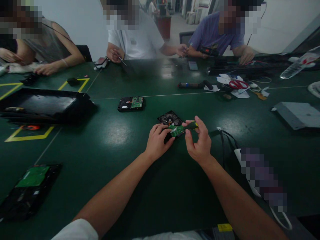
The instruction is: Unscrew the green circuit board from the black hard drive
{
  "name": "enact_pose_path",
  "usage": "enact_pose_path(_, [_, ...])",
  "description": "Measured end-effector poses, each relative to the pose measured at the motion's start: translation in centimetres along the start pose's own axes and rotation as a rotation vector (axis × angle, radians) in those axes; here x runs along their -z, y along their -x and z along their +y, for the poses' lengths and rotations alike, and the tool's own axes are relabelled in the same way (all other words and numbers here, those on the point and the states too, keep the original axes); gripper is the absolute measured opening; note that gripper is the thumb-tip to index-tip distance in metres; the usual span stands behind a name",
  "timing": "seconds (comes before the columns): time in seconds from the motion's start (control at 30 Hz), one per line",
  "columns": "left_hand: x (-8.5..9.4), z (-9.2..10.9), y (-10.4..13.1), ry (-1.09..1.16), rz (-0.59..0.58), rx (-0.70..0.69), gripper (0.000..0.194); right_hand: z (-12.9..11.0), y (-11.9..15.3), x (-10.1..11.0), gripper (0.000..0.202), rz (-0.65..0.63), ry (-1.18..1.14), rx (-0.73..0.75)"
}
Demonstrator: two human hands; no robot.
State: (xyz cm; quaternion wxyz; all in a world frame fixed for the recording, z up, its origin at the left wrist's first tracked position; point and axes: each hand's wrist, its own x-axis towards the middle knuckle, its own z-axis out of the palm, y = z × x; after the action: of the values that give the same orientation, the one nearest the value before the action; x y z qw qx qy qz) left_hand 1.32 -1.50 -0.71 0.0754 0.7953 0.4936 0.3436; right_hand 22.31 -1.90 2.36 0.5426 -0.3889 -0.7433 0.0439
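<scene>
My left hand grips the near left side of a hard drive, its fingers curled over the edge. The drive's black casing with a round hub faces up, and a green circuit board lies at its near end. Between the thumb and fingers of my right hand is a screwdriver with a dark and yellow handle, pointed left towards the board. The screwdriver's tip is too small to make out against the board.
Another hard drive lies farther off, and one more at the near left. A black tray stands left. Right are a power strip with its cable and a grey metal box. Several people sit across the table.
</scene>
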Motion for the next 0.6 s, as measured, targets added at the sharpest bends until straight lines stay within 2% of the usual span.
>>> enact_pose_path(0.2, [0.07, 0.02, 0.0, -0.005, -0.016, 0.01, 0.031, -0.36, -0.35, 0.26, 0.068, 0.028, 0.138, 0.08])
enact_pose_path(0.43, [0.19, 0.04, -0.06, -0.005, -0.015, 0.004, 0.032, -0.32, -0.14, 0.0, 0.068, -0.017, 0.01, -0.005])
enact_pose_path(0.6, [0.13, -0.03, 0.02, -0.002, -0.007, -0.006, 0.033, -0.56, -0.45, 0.26, 0.073, 0.04, 0.132, 0.078])
